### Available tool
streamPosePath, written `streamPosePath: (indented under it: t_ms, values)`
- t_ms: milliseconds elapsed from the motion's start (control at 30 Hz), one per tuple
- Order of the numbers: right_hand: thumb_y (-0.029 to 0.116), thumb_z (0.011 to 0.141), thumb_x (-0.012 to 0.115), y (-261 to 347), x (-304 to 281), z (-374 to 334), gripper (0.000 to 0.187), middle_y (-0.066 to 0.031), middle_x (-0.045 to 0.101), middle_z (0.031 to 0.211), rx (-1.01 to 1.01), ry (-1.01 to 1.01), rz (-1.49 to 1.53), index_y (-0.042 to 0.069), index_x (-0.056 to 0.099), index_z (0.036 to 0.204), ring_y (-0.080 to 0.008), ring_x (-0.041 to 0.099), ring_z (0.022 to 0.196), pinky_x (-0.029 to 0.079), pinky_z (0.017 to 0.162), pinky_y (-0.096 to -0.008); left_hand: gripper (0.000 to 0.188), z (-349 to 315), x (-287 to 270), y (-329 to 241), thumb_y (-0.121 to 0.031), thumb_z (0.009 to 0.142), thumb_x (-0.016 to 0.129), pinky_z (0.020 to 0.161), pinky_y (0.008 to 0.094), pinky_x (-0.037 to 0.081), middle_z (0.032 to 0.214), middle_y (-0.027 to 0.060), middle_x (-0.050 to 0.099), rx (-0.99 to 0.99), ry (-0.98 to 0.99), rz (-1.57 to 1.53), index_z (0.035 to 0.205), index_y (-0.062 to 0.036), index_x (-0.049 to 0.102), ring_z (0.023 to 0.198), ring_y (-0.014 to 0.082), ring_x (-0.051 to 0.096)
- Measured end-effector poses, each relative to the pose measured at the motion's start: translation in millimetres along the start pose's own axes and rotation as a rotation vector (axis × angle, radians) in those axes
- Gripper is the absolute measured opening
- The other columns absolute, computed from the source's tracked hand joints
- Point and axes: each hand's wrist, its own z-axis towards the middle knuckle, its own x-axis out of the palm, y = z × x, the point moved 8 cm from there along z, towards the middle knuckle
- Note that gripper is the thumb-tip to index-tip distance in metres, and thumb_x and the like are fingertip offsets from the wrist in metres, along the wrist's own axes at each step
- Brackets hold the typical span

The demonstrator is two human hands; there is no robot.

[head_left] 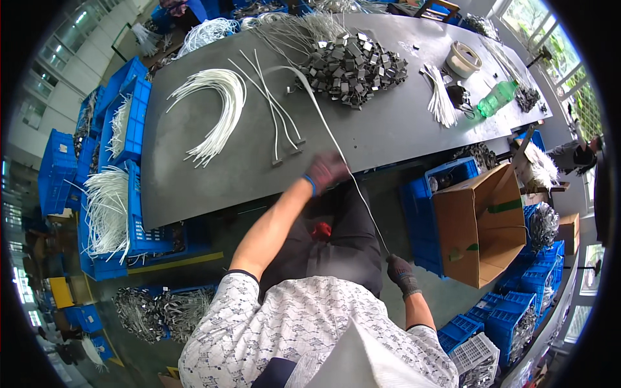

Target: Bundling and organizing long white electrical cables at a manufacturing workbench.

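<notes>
My left grip (325, 171) is clamped on a long white cable (336, 142) at the table (388, 129) edge; my right grip (400, 270), below the table, pinches its lower end. Beyond the edge, bare table reaches the clip pile (352, 64); a cardboard box (482, 223) crowds the right.

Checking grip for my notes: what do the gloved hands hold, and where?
One thin white cable: right hand pinches its near end, left hand grips it midway.
</notes>
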Motion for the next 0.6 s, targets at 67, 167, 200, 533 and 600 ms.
streamPosePath:
  t_ms: [67, 167, 200, 533, 600]
  values:
    - [0.018, 0.093, 0.050, -11, 5, -5, 0.024, -0.0210, 0.071, 0.098, -0.009, 0.036, -0.027, 0.009, 0.070, 0.103, -0.0412, 0.067, 0.097, 0.053, 0.081, -0.0481, 0.018, -31, 50, -8, -0.017, 0.088, 0.070, 0.076, 0.0311, 0.054, 0.083, 0.0069, 0.071, -0.408, 0.221, -0.469, 0.097, -0.0020, 0.074, 0.080, 0.0158, 0.068]
    - [0.018, 0.091, 0.054, -16, 13, -3, 0.022, -0.0218, 0.070, 0.101, -0.062, 0.122, -0.020, 0.008, 0.071, 0.102, -0.0404, 0.066, 0.099, 0.053, 0.084, -0.0459, 0.018, -41, 64, 18, -0.019, 0.090, 0.072, 0.072, 0.0277, 0.052, 0.079, 0.0033, 0.069, -0.896, -0.089, -0.941, 0.091, -0.0007, 0.073, 0.075, 0.0115, 0.064]
    - [0.016, 0.090, 0.057, -14, 6, 10, 0.021, -0.0224, 0.069, 0.103, -0.109, 0.161, 0.015, 0.007, 0.071, 0.101, -0.0391, 0.066, 0.100, 0.053, 0.085, -0.0442, 0.018, -36, 66, 17, -0.019, 0.090, 0.072, 0.072, 0.0277, 0.052, 0.079, 0.0033, 0.069, -0.900, -0.074, -0.949, 0.091, -0.0007, 0.073, 0.075, 0.0115, 0.064]
    - [0.036, 0.101, 0.053, 198, -178, 103, 0.036, -0.0125, 0.071, 0.089, -0.430, -0.464, 0.971, 0.002, 0.067, 0.101, -0.0222, 0.067, 0.075, 0.051, 0.067, -0.0302, 0.025, -26, 38, -19, -0.023, 0.095, 0.070, 0.075, 0.0255, 0.052, 0.089, 0.0038, 0.073, -0.681, 0.051, -0.656, 0.099, 0.0016, 0.073, 0.084, 0.0092, 0.065]
    - [0.032, 0.100, 0.054, 227, -187, 100, 0.034, -0.0132, 0.071, 0.091, -0.566, -0.518, 0.789, 0.001, 0.064, 0.109, -0.0249, 0.068, 0.078, 0.052, 0.067, -0.0328, 0.025, -38, 36, -17, -0.024, 0.094, 0.070, 0.077, 0.0267, 0.051, 0.090, 0.0033, 0.073, -0.641, 0.054, -0.693, 0.102, -0.0002, 0.074, 0.085, 0.0089, 0.064]
